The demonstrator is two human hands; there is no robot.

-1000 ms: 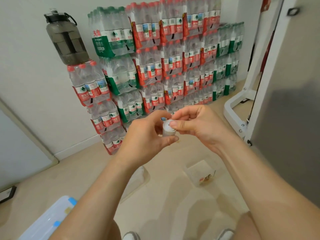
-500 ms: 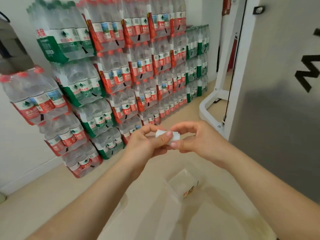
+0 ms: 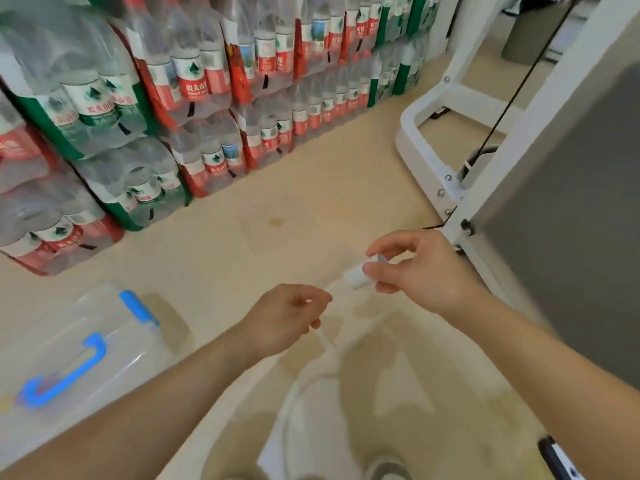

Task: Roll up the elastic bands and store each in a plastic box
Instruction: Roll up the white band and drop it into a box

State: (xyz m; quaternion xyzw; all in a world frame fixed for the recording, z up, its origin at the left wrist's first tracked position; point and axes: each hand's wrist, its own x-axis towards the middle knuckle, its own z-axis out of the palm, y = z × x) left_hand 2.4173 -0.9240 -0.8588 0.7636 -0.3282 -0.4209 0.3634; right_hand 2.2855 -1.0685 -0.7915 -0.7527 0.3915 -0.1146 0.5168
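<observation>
My right hand (image 3: pixel 412 271) pinches a small white roll of elastic band (image 3: pixel 356 276) between thumb and fingers. A loose white strip of the band (image 3: pixel 323 344) runs from the roll through my left hand (image 3: pixel 291 317), whose fingers curl round it, then trails down toward the floor. A clear plastic box with a blue handle and blue latch (image 3: pixel 86 348) lies on the floor at the lower left, left of my left forearm.
Stacked shrink-wrapped packs of water bottles (image 3: pixel 194 81) line the wall at the left and back. A white metal frame (image 3: pixel 426 161) and a grey panel (image 3: pixel 571 209) stand at the right. A dark phone-like object (image 3: pixel 559 459) shows at the bottom right.
My view has tilted down and the hands have dropped lower. They moved apart: the right hand keeps the roll, and a length of band now stretches out through the left hand.
</observation>
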